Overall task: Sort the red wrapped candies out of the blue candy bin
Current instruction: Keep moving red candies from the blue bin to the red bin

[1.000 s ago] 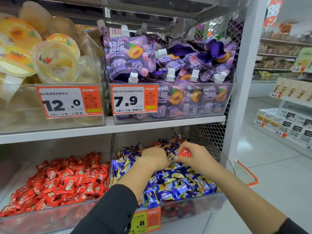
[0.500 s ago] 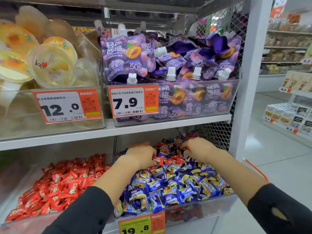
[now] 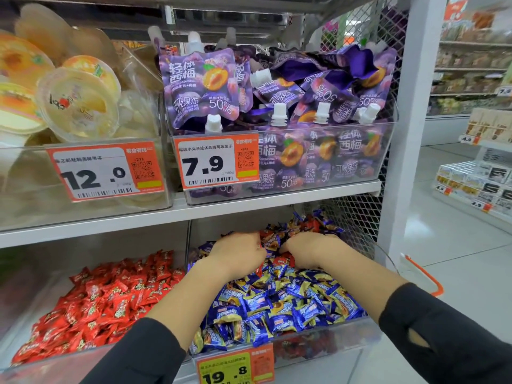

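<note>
A clear bin (image 3: 318, 343) on the lower shelf is heaped with blue-and-yellow wrapped candies (image 3: 279, 303). Several red wrapped candies (image 3: 282, 260) lie mixed in toward the back of the heap, between my two hands. My left hand (image 3: 238, 254) is dug into the pile with curled fingers, and red wrappers show at its fingertips. My right hand (image 3: 309, 252) lies knuckles up on the pile with its fingers curled down into the candies; what they hold is hidden. The neighbouring bin on the left holds only red candies (image 3: 110, 303).
The upper shelf (image 3: 177, 216) hangs low over the bins, carrying purple jelly pouches (image 3: 266, 87) and jelly cups (image 3: 77, 101). A white post (image 3: 410, 128) and wire mesh close the right side. An orange basket handle (image 3: 426, 275) sits right of the bin; an aisle lies beyond.
Both hands have pushed deeper toward the back of the blue bin and come closer together. The red candy that my right hand pinched a second ago is no longer visible in it.
</note>
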`<action>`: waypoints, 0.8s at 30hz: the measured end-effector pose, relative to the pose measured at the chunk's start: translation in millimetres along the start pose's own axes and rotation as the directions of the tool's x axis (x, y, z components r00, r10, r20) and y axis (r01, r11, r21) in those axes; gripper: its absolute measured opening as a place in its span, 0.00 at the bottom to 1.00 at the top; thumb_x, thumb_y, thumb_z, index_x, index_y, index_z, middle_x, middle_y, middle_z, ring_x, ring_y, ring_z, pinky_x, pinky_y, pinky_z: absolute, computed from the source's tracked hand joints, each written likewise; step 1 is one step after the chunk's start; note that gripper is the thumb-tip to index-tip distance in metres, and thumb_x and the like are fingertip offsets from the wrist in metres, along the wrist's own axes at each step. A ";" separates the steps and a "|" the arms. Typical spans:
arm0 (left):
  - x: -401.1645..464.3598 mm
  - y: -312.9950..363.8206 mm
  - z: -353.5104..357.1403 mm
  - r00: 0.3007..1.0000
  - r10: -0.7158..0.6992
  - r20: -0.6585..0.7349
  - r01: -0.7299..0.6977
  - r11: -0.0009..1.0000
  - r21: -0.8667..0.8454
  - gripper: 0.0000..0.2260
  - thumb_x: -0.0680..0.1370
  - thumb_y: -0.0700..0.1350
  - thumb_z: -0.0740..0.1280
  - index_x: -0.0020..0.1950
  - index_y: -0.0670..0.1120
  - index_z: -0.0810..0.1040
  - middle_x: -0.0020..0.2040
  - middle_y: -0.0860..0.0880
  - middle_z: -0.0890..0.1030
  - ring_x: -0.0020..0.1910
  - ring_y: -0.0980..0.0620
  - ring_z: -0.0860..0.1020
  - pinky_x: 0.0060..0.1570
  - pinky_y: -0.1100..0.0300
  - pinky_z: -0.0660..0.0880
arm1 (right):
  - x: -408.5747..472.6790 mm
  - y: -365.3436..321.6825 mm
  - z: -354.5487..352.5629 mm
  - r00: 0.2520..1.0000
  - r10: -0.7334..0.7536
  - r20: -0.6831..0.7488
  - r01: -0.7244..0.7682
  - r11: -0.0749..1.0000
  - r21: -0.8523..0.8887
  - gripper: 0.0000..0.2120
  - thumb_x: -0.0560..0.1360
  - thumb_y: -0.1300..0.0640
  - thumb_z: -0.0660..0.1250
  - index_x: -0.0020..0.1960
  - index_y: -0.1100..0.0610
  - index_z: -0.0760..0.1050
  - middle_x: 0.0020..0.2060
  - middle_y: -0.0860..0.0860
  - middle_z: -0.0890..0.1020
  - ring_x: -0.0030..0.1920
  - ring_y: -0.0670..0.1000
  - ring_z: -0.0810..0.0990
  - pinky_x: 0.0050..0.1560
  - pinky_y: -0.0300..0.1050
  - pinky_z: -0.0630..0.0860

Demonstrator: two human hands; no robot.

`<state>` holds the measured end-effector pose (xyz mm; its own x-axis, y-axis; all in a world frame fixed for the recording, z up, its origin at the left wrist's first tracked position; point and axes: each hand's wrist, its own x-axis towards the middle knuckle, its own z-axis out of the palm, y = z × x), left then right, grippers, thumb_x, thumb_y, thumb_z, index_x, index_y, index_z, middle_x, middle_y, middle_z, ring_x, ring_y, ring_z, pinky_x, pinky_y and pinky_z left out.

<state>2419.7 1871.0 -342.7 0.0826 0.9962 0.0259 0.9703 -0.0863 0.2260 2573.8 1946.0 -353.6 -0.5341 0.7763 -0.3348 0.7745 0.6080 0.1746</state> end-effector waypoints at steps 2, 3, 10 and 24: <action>1.5 2.9 -0.5 0.998 -0.057 0.028 0.059 0.994 -0.088 0.08 0.77 0.49 0.58 0.39 0.48 0.67 0.37 0.48 0.73 0.37 0.49 0.70 0.32 0.58 0.62 | -1.8 -2.4 6.0 0.994 0.003 -0.107 -0.005 1.000 -0.020 0.19 0.77 0.63 0.59 0.67 0.54 0.71 0.56 0.56 0.80 0.55 0.58 0.78 0.44 0.48 0.75; 1.5 2.7 -0.7 0.996 -0.074 0.046 0.078 0.991 -0.106 0.10 0.76 0.50 0.59 0.36 0.49 0.65 0.35 0.50 0.71 0.34 0.50 0.69 0.31 0.59 0.60 | -4.2 -1.7 8.4 0.987 -0.003 -0.162 0.004 1.000 0.007 0.18 0.78 0.62 0.59 0.66 0.53 0.72 0.55 0.55 0.80 0.54 0.58 0.78 0.42 0.47 0.72; 11.5 -11.9 -1.4 0.999 -0.024 0.025 0.025 0.997 -0.067 0.16 0.83 0.53 0.53 0.55 0.48 0.78 0.53 0.48 0.80 0.51 0.48 0.78 0.48 0.56 0.75 | -28.2 12.5 6.9 0.908 0.054 -0.416 0.081 0.950 0.300 0.11 0.78 0.50 0.63 0.60 0.43 0.75 0.45 0.44 0.82 0.46 0.49 0.79 0.40 0.43 0.73; 7.4 -15.0 -0.5 0.973 0.039 0.228 -0.063 0.993 0.098 0.11 0.81 0.50 0.59 0.54 0.44 0.75 0.49 0.47 0.77 0.45 0.48 0.75 0.44 0.54 0.72 | -33.3 11.4 1.8 0.862 0.277 -0.424 -0.020 0.855 0.518 0.16 0.72 0.40 0.68 0.50 0.51 0.75 0.39 0.50 0.82 0.39 0.50 0.80 0.41 0.48 0.79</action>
<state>2405.7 1879.7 -345.5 0.1705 0.9673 -0.1879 0.9807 -0.1480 0.1277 2601.0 1926.9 -342.1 -0.3898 0.9082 0.1526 0.8484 0.4186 -0.3239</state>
